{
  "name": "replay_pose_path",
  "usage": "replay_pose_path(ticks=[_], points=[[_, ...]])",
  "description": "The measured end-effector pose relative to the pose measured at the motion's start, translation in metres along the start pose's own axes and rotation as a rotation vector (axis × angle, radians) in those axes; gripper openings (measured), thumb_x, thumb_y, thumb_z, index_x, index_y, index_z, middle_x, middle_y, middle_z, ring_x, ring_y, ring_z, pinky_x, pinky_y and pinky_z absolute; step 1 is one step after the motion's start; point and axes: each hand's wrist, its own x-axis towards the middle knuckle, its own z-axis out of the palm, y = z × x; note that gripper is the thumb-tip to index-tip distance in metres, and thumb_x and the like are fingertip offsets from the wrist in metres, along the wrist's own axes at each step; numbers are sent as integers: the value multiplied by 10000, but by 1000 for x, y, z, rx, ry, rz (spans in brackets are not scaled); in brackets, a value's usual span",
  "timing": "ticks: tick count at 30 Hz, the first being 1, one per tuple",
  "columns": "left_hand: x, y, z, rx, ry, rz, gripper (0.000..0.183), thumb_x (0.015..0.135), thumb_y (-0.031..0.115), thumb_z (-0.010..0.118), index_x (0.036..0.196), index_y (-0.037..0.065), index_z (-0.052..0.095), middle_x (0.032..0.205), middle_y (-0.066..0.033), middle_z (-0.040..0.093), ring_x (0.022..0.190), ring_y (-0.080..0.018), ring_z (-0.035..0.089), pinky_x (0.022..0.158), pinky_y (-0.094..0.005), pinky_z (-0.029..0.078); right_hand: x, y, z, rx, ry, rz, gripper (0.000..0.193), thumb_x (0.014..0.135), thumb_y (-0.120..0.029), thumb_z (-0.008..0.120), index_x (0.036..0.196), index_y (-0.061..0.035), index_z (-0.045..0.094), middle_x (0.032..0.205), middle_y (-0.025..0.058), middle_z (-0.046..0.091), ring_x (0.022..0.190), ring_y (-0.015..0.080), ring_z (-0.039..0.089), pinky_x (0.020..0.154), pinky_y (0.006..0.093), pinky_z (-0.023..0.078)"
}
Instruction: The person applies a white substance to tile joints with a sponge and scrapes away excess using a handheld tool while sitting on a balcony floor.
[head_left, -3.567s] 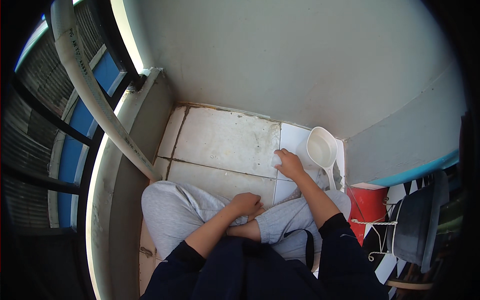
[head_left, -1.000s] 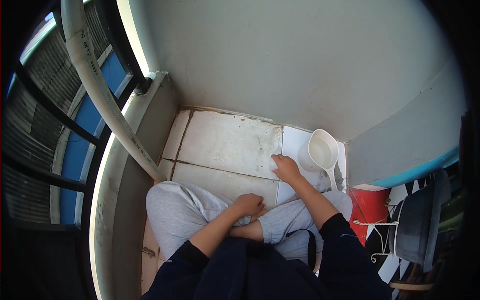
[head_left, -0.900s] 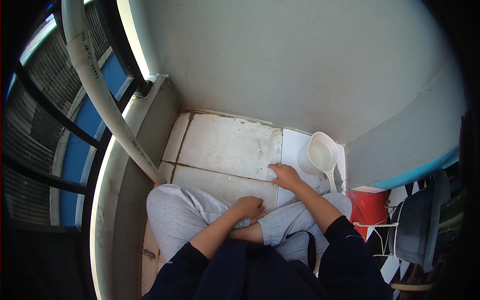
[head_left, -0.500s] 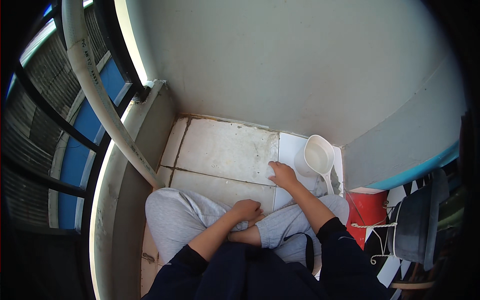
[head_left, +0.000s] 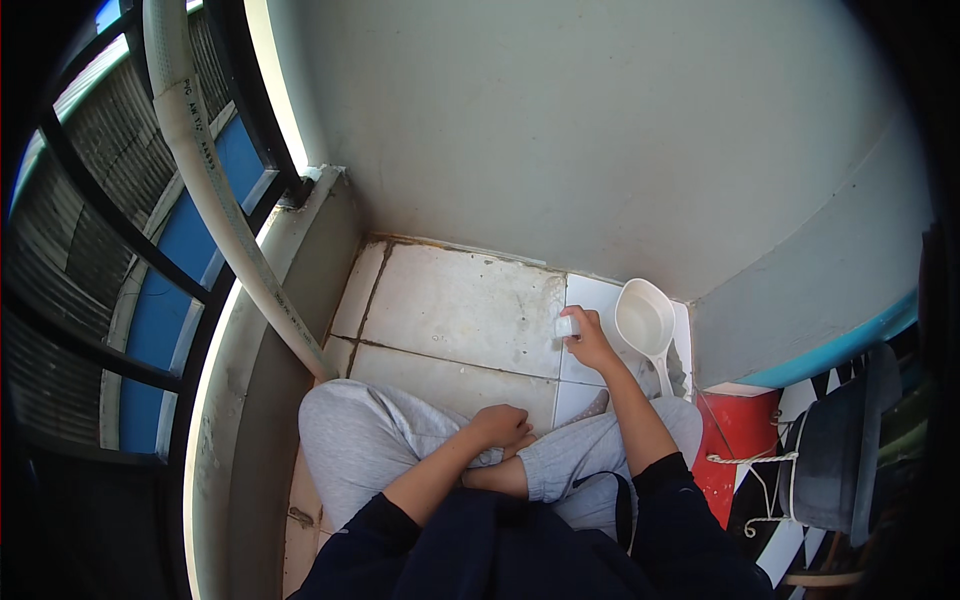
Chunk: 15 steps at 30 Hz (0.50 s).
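At your far left, corrugated metal sheets [head_left: 130, 130] and a blue panel [head_left: 195, 240] show behind a black railing [head_left: 120, 215]. A whitish plastic hose [head_left: 222, 205] slants down in front of the railing, its lower end reaching the floor near your left knee. Your legs are crossed in grey sweatpants [head_left: 350, 435] on the stained floor tiles [head_left: 460, 300].

Your left hand [head_left: 500, 427] rests by your bare ankle, back upward, fingers loosely bent; the palm is hidden, so you cannot tell from here whether it holds anything.

Farther right, your right hand [head_left: 588, 338] reaches forward, thumb and fingers closed around a small white object [head_left: 567, 327], perhaps a block or a cap, too small to name surely. It is over the seam where the worn tiles meet a cleaner white one.

Just beside that hand, to its right, is a white plastic dipper [head_left: 648, 345], its handle pointing back toward your right knee. Beyond your knee come a red container [head_left: 735, 430], a twisted white wire stand [head_left: 765, 458] and a dark grey pot [head_left: 825, 465].
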Motion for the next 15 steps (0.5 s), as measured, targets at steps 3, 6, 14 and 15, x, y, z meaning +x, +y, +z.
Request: replay_pose_path(ticks=[3, 6, 14, 15], points=[[0, 1, -1, 6, -8, -2, 337, 841, 362, 458, 856, 61, 607, 843, -147, 621, 815, -314, 592, 709, -419, 457, -7, 3, 8, -246, -121, -234, 269, 726, -68, 628, 944, -141, 488, 989, 164, 413, 936, 322, 487, 806, 368, 432], [-1, 1, -1, 2, -18, -5, 336, 842, 362, 455, 855, 62, 607, 840, -148, 621, 814, -315, 592, 708, -420, 457, -8, -5, 15, -326, -175, -189, 298, 706, -60, 633, 952, -134, 482, 1025, 146, 420, 942, 324, 485, 805, 379, 430], [0, 1, -1, -1, -17, -5, 330, 838, 352, 458, 852, 57, 606, 824, -150, 619, 803, -318, 592, 702, -424, 455, -8, -19, 16, -193, -129, -62, 455, 680, -37, 629, 1085, -138, 447, 1023, 107, 466, 962, 312, 486, 804, 407, 436], [0, 1, -1, -3, -12, 4, 330, 837, 350, 459, 851, 54, 605, 821, -152, 619, 800, -319, 592, 702, -425, 455, -8, -18, 18, -247, -161, -73, 463, 674, -37, 626, 1090, -134, 449, 1026, 111, 467, 971, 309, 480, 807, 405, 437]])
